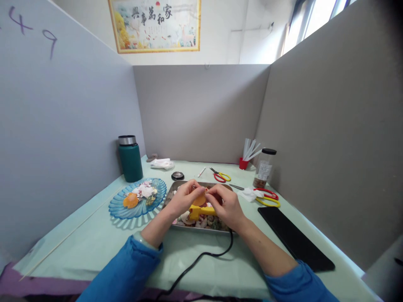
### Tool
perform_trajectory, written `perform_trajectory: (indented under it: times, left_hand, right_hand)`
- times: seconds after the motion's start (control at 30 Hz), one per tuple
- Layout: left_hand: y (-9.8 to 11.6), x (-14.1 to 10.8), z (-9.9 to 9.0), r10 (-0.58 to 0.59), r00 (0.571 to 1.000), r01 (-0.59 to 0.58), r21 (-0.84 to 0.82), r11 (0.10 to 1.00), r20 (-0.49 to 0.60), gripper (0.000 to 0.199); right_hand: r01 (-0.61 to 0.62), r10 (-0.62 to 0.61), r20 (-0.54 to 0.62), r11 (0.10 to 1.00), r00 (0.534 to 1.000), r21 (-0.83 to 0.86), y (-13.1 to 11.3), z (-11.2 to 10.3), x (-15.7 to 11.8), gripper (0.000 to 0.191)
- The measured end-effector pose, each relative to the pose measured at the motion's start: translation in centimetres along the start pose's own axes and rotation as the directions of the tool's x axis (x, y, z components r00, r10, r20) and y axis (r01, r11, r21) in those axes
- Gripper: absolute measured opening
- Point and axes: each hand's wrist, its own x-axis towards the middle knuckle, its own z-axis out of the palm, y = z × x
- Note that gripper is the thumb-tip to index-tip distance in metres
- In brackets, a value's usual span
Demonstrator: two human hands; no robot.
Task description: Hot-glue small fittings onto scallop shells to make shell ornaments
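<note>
Over a metal tray (198,229) my two hands meet, fingertips nearly touching. Between them is a small orange piece (199,199). My left hand (185,197) pinches it from the left, its thumb along the top. My right hand (226,205) has thumb and forefinger pressed together at its right edge, on a part too small to make out. Beneath the hands lies a yellow tool (201,212), which looks like a glue gun, among shells and small stones. A black cord (204,254) runs from the tray toward the front edge.
Left: a blue plate (116,206) with orange and white pieces, and a green bottle (130,161). Behind the tray: a round lid (178,176) and scissors (222,175). Right: larger scissors (267,198), a jar (264,170), a red cup (243,163) of glue sticks, a black slab (294,237).
</note>
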Motion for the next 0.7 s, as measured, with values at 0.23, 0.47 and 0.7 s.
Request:
perform_trajectory:
  times: [0.23,0.47,0.7]
  left_hand:
    - [0.01,0.13,-0.07,-0.049,0.999,0.050,-0.053,0.997,0.022,0.031]
    - [0.15,0.01,-0.06,-0.062,0.997,0.065,-0.091,0.994,0.041,0.029]
    - [-0.02,0.30,-0.23,-0.030,0.999,0.030,-0.026,0.999,0.016,0.031]
  right_hand:
    - [-0.029,0.029,0.010,0.999,1.000,0.020,-0.09,0.01,-0.07,0.007]
    - [-0.100,0.101,-0.039,0.994,0.994,0.042,0.28,0.11,-0.12,0.008]
    - [-0.131,0.135,-0.069,0.990,0.988,0.057,0.46,0.23,0.08,0.010]
